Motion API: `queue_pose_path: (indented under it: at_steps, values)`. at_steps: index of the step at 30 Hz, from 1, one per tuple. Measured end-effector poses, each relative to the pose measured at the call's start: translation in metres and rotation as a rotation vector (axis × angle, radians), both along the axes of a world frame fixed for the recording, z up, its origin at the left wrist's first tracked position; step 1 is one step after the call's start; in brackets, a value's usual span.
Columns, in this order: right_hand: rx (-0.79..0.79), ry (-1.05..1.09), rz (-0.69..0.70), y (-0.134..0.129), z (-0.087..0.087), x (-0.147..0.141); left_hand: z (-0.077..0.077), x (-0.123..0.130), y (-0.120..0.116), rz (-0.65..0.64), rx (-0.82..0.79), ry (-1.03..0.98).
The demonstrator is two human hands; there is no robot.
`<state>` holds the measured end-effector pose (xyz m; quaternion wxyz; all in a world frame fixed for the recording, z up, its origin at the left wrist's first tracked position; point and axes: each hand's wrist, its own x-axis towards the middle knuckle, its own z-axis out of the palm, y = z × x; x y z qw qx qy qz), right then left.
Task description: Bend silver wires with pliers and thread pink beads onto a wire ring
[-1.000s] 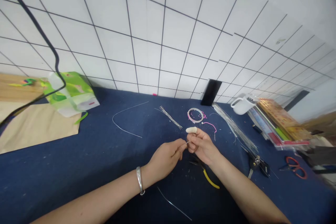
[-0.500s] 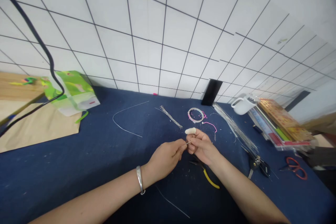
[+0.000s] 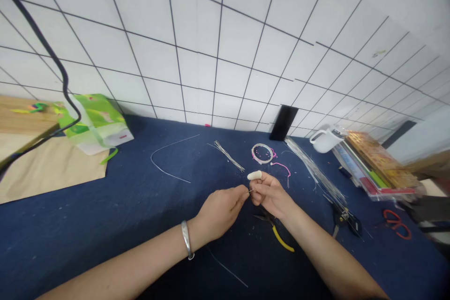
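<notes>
My left hand (image 3: 222, 211), with a silver bangle on its wrist, pinches a short thin wire (image 3: 251, 191) at its left end. Facing it, my right hand (image 3: 272, 194) grips the same wire between thumb and finger. A white finger cot (image 3: 255, 175) covers one of the right fingertips. Just below the hands lie yellow-handled pliers (image 3: 282, 239), partly hidden by the right hand. On the blue cloth nearer to me a single loose wire (image 3: 228, 269) curves toward the bottom edge.
A bent wire (image 3: 153, 161), a small wire bundle (image 3: 229, 155) and a ring dish (image 3: 263, 153) with pink beads lie beyond the hands. Rightward are long wires (image 3: 316, 168), a white mug (image 3: 325, 140), stacked books (image 3: 376, 168) and red scissors (image 3: 396, 224). Leftward stands a green bag (image 3: 94, 122).
Both hands have stayed almost in place, still pinching the wire, with a slight shift of the fingers. The black cable at the left appears shifted slightly left.
</notes>
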<state>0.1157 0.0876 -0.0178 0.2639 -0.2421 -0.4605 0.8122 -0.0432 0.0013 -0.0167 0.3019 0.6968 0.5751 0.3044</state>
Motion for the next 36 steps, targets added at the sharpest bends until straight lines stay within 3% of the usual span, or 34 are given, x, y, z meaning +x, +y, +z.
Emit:
queue_pose_path:
  at_steps: [11,20,36]
  values:
    - [0.001,-0.005,0.012,0.0002,-0.0011,0.0003,-0.0028,-0.0001,0.0015,-0.017,0.023,0.064]
    - [0.025,-0.019,0.016,0.0010,-0.0034,0.0008,-0.0016,-0.0017,0.0006,-0.044,0.049,0.235]
    - [0.032,-0.013,0.036,0.0050,-0.0093,0.0021,-0.0011,-0.0026,0.0003,-0.039,0.065,0.276]
